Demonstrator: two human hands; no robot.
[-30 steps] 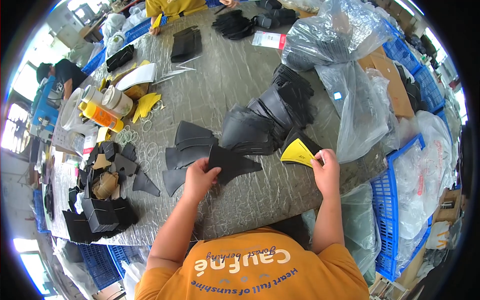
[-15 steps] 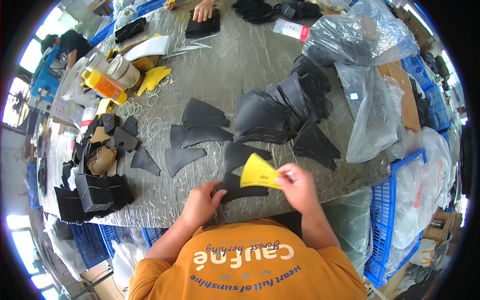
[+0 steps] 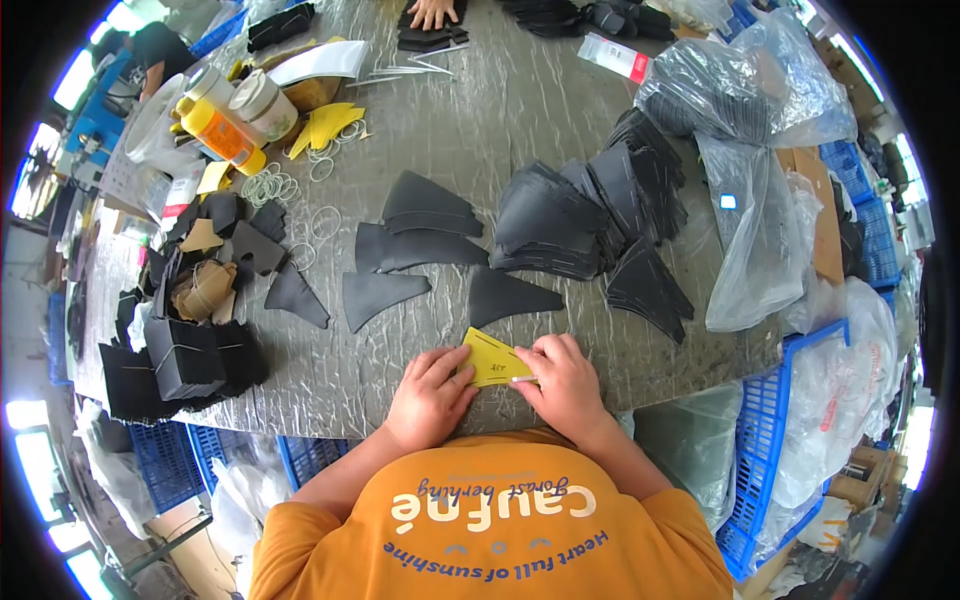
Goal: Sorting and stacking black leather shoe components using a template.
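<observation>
- The left hand [image 3: 432, 398] is resting bent fingers at the left edge of a flat, yellow, fan-shaped template [image 3: 492, 356]; whether its grip is pinching, I cannot tell.
- The right hand [image 3: 563, 382] is holding a slim white stick [image 3: 523, 379] in a closed grip, fingers touching the template's right end.
- The template is lying near the grey counter [image 3: 335, 375]'s front edge, between both hands.

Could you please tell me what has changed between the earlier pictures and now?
The right hand has brought the yellow template leftward and nearer, from the black stack to between both hands. The left hand, earlier holding up a black piece, now touches the template's left side. The black stack, bottle and rubber bands stayed put.
</observation>
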